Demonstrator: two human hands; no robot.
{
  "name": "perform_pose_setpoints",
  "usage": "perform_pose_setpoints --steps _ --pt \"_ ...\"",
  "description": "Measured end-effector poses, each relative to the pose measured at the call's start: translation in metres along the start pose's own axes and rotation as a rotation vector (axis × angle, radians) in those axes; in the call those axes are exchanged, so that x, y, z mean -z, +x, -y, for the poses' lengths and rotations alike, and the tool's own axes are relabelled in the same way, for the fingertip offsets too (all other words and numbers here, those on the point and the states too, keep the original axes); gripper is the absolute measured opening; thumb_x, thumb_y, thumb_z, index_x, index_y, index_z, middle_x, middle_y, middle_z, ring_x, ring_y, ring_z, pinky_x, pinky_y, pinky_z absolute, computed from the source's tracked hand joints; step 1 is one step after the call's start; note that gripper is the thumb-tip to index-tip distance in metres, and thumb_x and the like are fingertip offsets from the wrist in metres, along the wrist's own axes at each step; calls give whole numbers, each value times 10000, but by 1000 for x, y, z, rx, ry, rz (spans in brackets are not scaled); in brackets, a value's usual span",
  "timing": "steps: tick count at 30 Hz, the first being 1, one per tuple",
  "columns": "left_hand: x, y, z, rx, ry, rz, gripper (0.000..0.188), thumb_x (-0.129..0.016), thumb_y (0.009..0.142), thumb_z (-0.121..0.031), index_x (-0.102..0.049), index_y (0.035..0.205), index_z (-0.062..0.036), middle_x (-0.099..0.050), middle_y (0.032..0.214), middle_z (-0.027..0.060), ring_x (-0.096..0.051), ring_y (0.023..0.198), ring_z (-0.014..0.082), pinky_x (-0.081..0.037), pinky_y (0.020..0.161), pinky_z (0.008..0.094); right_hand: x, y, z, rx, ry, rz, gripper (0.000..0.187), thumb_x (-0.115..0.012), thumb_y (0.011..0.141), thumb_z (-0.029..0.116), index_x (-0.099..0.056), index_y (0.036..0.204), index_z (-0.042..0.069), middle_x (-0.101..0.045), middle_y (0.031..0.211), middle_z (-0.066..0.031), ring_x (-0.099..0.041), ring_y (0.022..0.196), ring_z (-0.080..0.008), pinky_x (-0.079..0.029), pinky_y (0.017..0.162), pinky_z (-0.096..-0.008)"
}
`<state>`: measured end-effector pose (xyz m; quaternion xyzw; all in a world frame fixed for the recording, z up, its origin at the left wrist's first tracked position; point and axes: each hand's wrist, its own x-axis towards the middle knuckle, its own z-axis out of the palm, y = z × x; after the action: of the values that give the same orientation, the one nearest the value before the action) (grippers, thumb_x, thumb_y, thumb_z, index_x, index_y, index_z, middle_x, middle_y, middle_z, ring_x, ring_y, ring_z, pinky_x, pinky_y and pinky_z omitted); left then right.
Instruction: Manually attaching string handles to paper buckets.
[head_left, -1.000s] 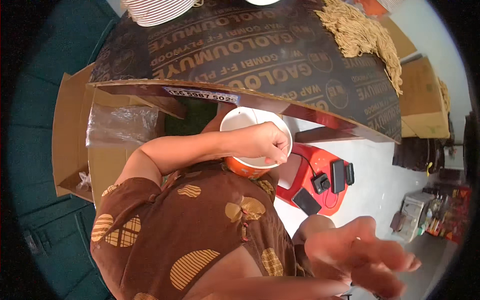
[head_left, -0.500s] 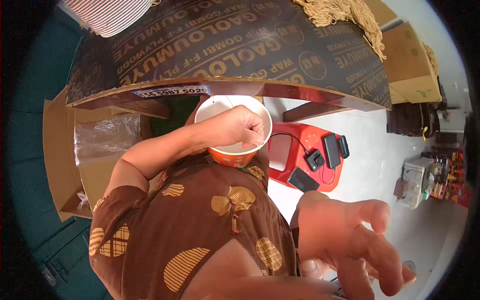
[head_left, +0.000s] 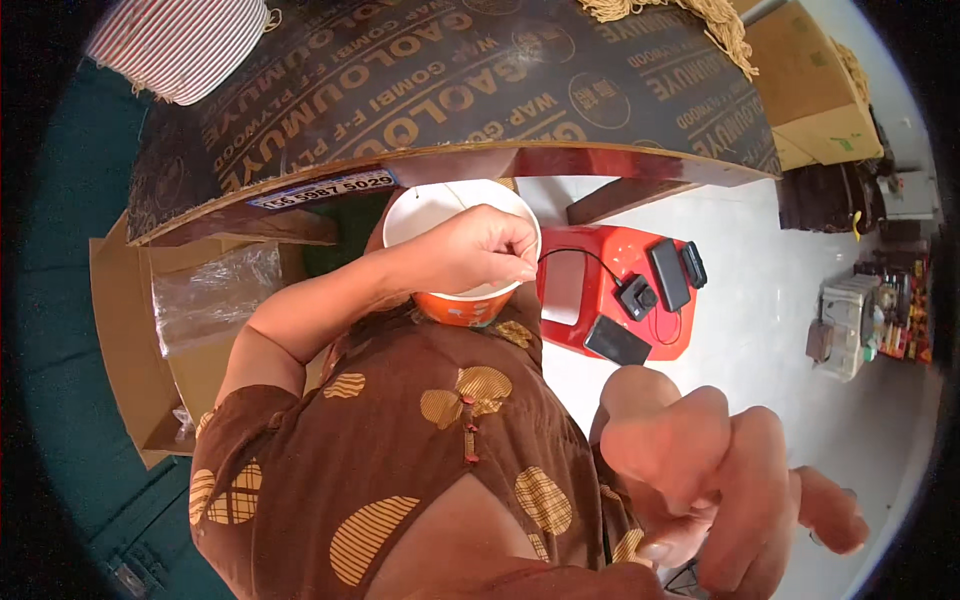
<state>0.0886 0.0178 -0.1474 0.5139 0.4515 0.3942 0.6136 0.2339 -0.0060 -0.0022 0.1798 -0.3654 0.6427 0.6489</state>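
My left hand (head_left: pixel 475 250) reaches across the mouth of a white-lined orange bucket (head_left: pixel 465 308), which stands against my front below the table's edge. Its thumb and forefinger are pinched together near the bucket's right rim; whatever lies between them is too fine to make out. A thin tan strand (head_left: pixel 456 195) shows inside the bucket, beyond that hand. My right hand (head_left: pixel 715 480) is raised close to the camera at the lower right, its fingers curled and the thumb tucked below them. Thumb and forefinger appear to meet, but their tips are partly hidden.
A dark printed plywood table (head_left: pixel 420 80) spans the far side, bearing a striped cord spool (head_left: pixel 180 45) and tan yarn (head_left: pixel 680 15). On a red stool (head_left: pixel 590 250) lie a small camera (head_left: pixel 636 297), a phone (head_left: pixel 616 341) and a black power bank (head_left: pixel 669 274). Cardboard boxes (head_left: pixel 125 340) stand left.
My right hand's fingers have curled in and the hand has shifted slightly right. My left hand stays pinched above the bucket. The view has turned a little, bringing more of the spool into sight.
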Motion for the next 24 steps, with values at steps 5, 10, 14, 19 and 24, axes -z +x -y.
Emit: perform_pose_setpoints --steps 5,10,14,19,24 --pt "5 -3 5 32 -34 -5 66 -623 849 -56 -599 804 -14 -558 721 -28 -489 673 45 -389 600 213 26 9 22 -173 -106 72 648 -646 800 2 -397 1389 103 -614 1012 48 -495 887 -133 -359 831 -344" --pt "-1 5 -4 92 109 -55 70 -617 818 -71 -602 791 -9 -559 675 -11 -487 648 64 -404 600 237 115 33 -3 -362 147 362 862 -665 704 26 -267 1465 105 -475 1198 20 -419 1122 -207 -362 903 -361" --pt "0 3 0 39 -20 -53 61 -603 819 -43 -588 775 -3 -540 656 3 -491 619 75 -403 582 239 127 12 -14 -560 -6 -137 855 -665 802 97 -166 1496 90 -429 1356 -185 -441 1192 -257 -342 988 -373" --pt "2 5 2 16 -107 -38 60 -591 825 -15 -577 771 8 -538 650 10 -488 592 77 -397 560 237 135 7 -21 -569 -41 -159 768 -650 838 103 -221 1474 62 -437 1354 -201 -453 1180 -240 -364 963 -354" --pt "5 7 4 14 -102 -56 53 -596 823 -19 -587 780 10 -548 649 16 -495 590 80 -399 551 241 137 6 -27 -577 -46 -163 692 -663 859 122 -291 1439 50 -503 1271 -149 -489 1122 -220 -385 930 -340"
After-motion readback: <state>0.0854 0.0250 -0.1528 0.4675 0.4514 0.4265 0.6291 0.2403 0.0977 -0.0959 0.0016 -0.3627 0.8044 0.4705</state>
